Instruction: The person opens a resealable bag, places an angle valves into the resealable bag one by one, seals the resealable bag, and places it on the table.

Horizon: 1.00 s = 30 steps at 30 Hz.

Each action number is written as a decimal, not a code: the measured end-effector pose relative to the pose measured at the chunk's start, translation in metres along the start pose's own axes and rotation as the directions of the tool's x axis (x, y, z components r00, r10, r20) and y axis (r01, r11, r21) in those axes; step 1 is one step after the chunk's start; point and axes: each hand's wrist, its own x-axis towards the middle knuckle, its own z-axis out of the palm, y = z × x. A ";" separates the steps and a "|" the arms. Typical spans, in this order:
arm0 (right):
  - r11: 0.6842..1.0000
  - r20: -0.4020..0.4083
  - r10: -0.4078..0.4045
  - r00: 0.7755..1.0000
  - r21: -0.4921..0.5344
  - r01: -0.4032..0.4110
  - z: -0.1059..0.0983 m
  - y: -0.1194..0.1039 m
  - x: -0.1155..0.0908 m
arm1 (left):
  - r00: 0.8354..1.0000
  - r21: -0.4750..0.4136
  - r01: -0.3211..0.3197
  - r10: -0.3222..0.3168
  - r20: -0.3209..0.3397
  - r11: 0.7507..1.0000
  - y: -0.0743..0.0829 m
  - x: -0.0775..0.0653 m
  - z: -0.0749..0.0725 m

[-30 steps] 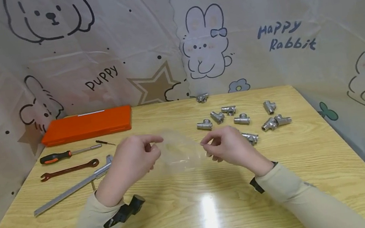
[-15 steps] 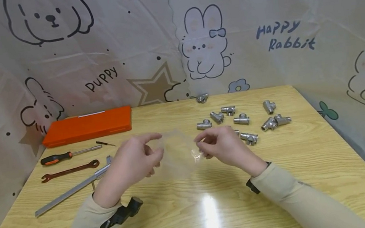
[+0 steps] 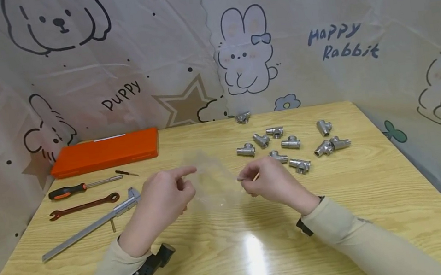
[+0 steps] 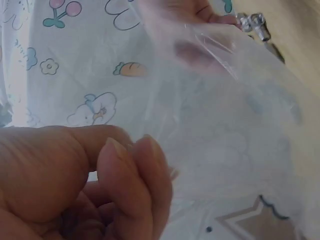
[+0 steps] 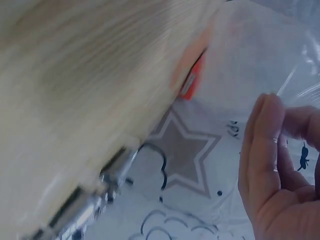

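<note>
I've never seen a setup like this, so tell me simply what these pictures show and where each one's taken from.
There is no robot here: the two grips are a person's own left hand and right hand. The head picture is taken from the person's head, looking forward and down. The other two come from wrist cameras, each looking closely at its own hand's work. On the wooden table lie an orange case, a screwdriver, a reddish wrench and a caliper on the left, with metal tee fittings toward the right. Both hands hold a clear plastic piece stretched between them; whether it is a bag or a sheet, I can't tell.
</note>
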 end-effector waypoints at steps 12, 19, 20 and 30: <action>0.990 0.101 -0.018 0.995 0.140 0.004 -0.002 0.008 0.005 | 0.999 0.049 -0.033 0.034 -0.014 0.998 -0.002 -0.004 -0.019; 0.966 0.181 0.013 0.983 0.251 -0.059 -0.004 0.014 0.006 | 0.997 -0.003 -0.077 0.077 0.025 0.997 -0.006 0.001 -0.026; 0.962 0.187 0.026 0.982 0.262 -0.075 -0.005 0.014 0.006 | 0.995 -0.009 -0.089 0.089 0.034 0.996 -0.008 0.002 -0.024; 0.932 0.197 0.110 0.974 0.321 -0.170 -0.003 0.019 0.007 | 0.934 -0.047 -0.292 0.296 0.200 0.955 -0.042 0.007 0.013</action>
